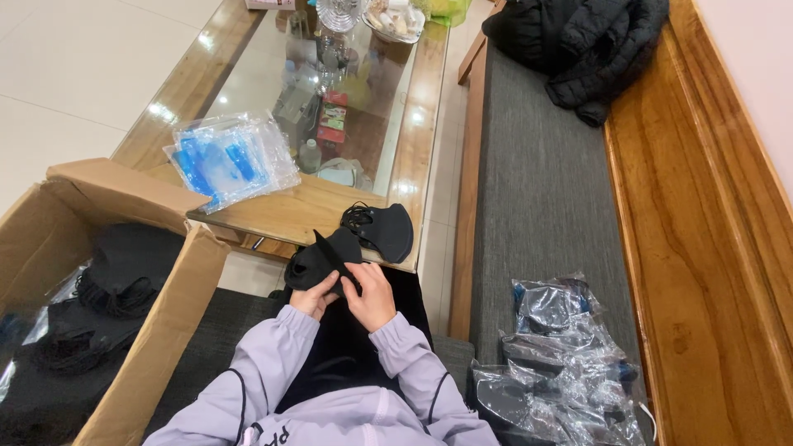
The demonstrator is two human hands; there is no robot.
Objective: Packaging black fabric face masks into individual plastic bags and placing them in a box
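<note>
Lilac jacket sleeves (pixel 330 388) fill the bottom of the head view, running up to two bare hands held together over the person's lap. The left hand (pixel 312 297) and the right hand (pixel 372 296) both have their fingers (pixel 357 272) closed on a black face mask (pixel 322 260), which is folded and held just in front of the near edge of the worktop (pixel 281 211), its upper tip pointing away from the person. The right thumb and fingertips pinch the fold; the left hand grips the mask from below.

Just beyond, on the worktop's wooden corner, lies a small pile of black masks (pixel 384 227) with ear loops showing. Further left on the worktop sits a stack of clear plastic bags with blue print (pixel 227 158). The glass middle of the worktop shows bottles and small items beneath.

To the left stands an open cardboard box (pixel 157 322) with more black masks inside. To the right, on the grey bench cushion (pixel 537 182), lie masks sealed in clear bags (pixel 557 363), and a black padded jacket (pixel 586 45) rests at the far end.
</note>
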